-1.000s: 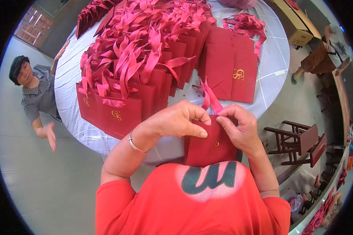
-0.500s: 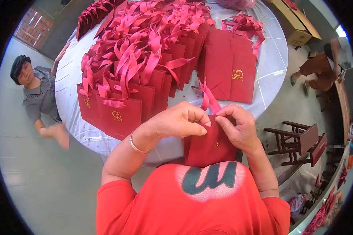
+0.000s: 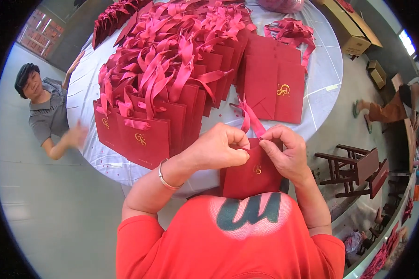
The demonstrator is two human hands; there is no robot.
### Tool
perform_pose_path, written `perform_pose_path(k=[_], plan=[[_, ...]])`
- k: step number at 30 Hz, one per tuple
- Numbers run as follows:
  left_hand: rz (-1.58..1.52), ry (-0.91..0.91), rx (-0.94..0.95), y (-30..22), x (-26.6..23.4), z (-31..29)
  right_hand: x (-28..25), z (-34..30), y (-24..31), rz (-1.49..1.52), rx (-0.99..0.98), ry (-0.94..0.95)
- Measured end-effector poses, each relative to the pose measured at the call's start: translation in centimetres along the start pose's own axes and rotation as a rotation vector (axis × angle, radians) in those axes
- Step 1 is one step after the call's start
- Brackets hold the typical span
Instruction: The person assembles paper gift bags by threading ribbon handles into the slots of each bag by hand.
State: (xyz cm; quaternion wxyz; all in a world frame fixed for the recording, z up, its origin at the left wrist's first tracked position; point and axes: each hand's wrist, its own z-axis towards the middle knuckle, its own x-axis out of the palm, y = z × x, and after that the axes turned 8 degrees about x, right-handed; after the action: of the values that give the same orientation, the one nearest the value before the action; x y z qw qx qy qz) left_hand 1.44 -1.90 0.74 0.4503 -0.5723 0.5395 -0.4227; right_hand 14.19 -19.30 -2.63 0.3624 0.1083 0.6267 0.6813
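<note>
A small dark-red paper gift bag stands upright against my red shirt at the table's near edge, with a gold mark on its front. From its top rim a pink ribbon handle rises in a loop. My right hand pinches the ribbon's base between thumb and forefinger at the rim. At the bag's left top corner, my left hand is closed with thumb and forefinger pressed together; what lies between those fingertips is hidden.
Many ribboned red bags crowd the white-covered round table. Flat red bags and a heap of loose ribbons lie to the right. A co-worker stands left; another person is far right, beyond wooden stools.
My hands hold nearly the same pinch, and more of the bag's gold mark shows. The co-worker's hand at left has risen toward the table. The person at far right has moved.
</note>
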Motion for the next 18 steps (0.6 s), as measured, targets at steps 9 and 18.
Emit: perform_pose_path(k=[9,18], plan=[[0.151,0.000,0.084,-0.3,-0.1,-0.2,0.5,-0.3,0.2,-0.008,-0.077,-0.132],[0.173,0.078,0.177,-0.4,-1.2,-0.4,0.0,-0.5,2.2,-0.204,-0.347,-0.196]])
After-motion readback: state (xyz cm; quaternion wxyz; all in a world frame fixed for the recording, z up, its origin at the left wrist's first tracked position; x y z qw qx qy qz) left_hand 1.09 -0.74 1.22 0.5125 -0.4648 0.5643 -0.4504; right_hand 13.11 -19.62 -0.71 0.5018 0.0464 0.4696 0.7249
